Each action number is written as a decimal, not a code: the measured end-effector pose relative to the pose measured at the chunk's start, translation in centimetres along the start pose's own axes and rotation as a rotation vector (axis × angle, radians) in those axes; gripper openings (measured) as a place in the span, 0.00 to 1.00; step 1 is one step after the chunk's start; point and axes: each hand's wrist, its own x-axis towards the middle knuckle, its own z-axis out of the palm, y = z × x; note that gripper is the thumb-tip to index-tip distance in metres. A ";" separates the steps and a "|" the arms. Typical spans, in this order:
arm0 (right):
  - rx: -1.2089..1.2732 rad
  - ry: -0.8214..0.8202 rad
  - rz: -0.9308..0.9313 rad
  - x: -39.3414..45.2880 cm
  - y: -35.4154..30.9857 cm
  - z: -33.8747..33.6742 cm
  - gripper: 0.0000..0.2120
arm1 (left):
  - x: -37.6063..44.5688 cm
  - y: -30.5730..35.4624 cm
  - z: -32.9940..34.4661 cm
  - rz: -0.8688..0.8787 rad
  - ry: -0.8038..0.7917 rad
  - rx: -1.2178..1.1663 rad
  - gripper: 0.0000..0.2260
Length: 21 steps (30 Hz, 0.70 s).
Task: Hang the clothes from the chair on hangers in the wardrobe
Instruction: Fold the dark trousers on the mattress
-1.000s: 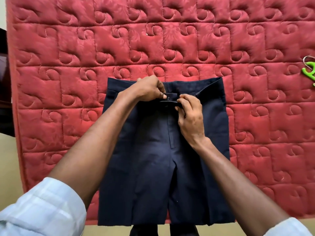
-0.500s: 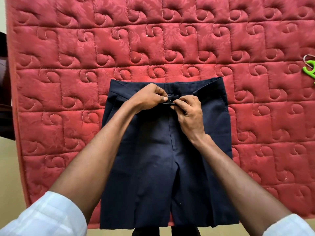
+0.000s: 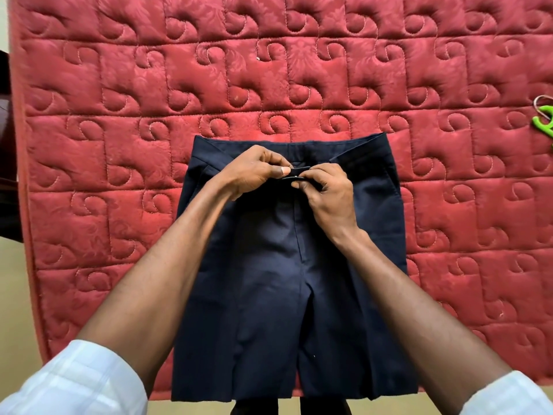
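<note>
Navy trousers [image 3: 287, 280] lay flat, front side up, on a red quilted mattress [image 3: 119, 115], with the waistband on the far side from the person and the legs running off the near edge of the mattress. Both hands met at the centre of the waistband, above the fly. The left hand [image 3: 254, 172] pinched the left end of the waistband tab [image 3: 299, 172] between thumb and curled fingers. The right hand [image 3: 326, 193] pinched the overlapping right end, its fingers curled over the top edge. Both grips were closed tight on the fabric, with no gap visible between fingers and cloth.

The step in hand appeared to be fastening the waistband closure. A small pale metallic speck showed between the two thumbs; whether the hook was already engaged could not be told. To do this step well, the two ends should be drawn level and overlapped squarely, keeping the fly straight below, so that the trousers hang without twisting.

A green hanger [image 3: 543, 121], only partly in view, lay on the mattress well to the right of the trousers. Pale shirt sleeves [image 3: 74, 381] covered the upper forearms.
</note>
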 end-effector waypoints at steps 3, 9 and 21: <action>0.046 0.008 0.092 0.4 -0.3 -0.7 0.07 | -0.1 -0.2 -0.5 -0.003 -0.012 -0.013 0.05; 0.088 0.029 0.139 1.0 0.2 -1.3 0.07 | -0.6 -0.7 -0.3 -0.030 0.082 -0.081 0.05; 0.007 -0.052 -0.126 -0.3 0.4 -0.5 0.07 | -0.3 -0.1 0.3 -0.085 0.080 -0.057 0.05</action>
